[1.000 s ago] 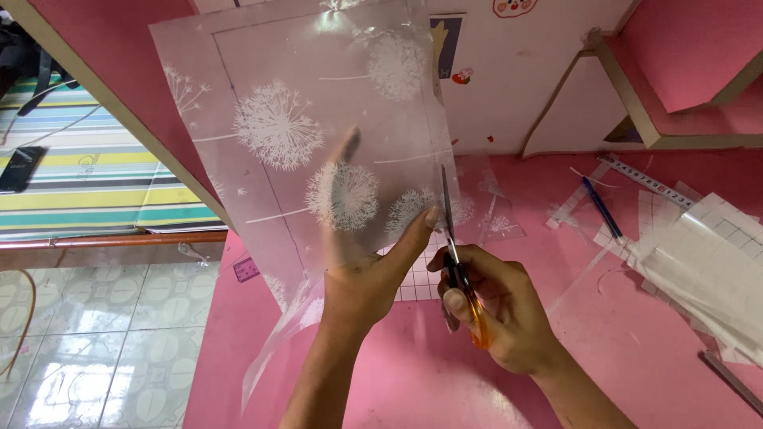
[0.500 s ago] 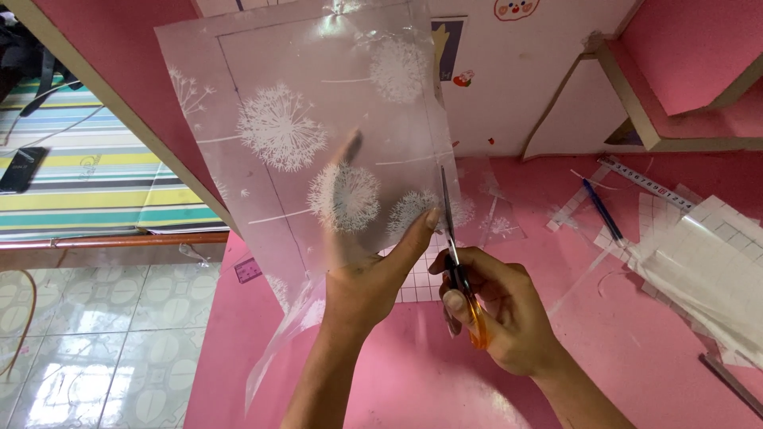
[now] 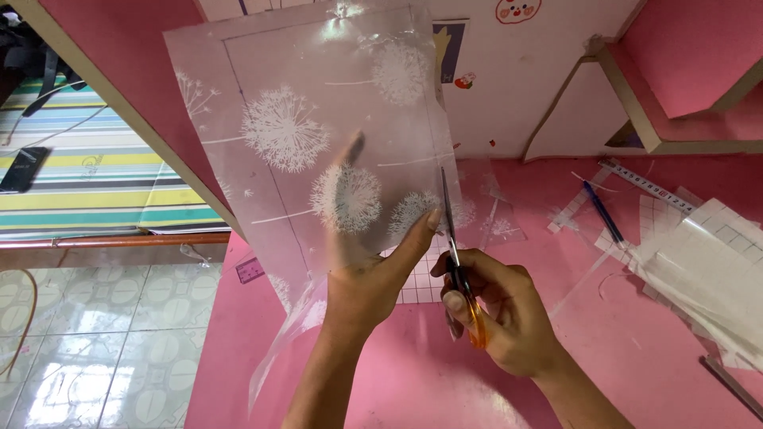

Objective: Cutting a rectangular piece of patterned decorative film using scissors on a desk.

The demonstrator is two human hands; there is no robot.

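Scissors [image 3: 455, 246] sit in our right hand [image 3: 501, 318], fingers curled tight through the orange handles; blades look nearly closed w/ the tips pointing up and far, running along the right edge of the film sheet [image 3: 318, 135]. Can't tell exactly how much gap is left between the blades, they read as one thin line.

Our left hand [image 3: 369, 278] pinches the sheet from below: thumb on the near side pressing by the right edge, just beside the blades, and the index finger behind the film, showing through it as a dark shape. Grip is closed on the sheet, holding it upright and tilted a bit left.

Count: 1 pair of scissors, 1 clear sheet in hand, printed w/ white dandelion heads, approx 5 or 6 showing, plus a drawn rectangle outline on it. A loose strip of the film hangs down at the near left.

Sheet is up in front of us, above both hands, over the pink table [image 3: 413, 381]. On the table to the right: 1 blue pen [image 3: 602, 212], 1 ruler [image 3: 648, 184], a stack of clear and gridded sheets [image 3: 707, 270], some film offcuts near the middle.
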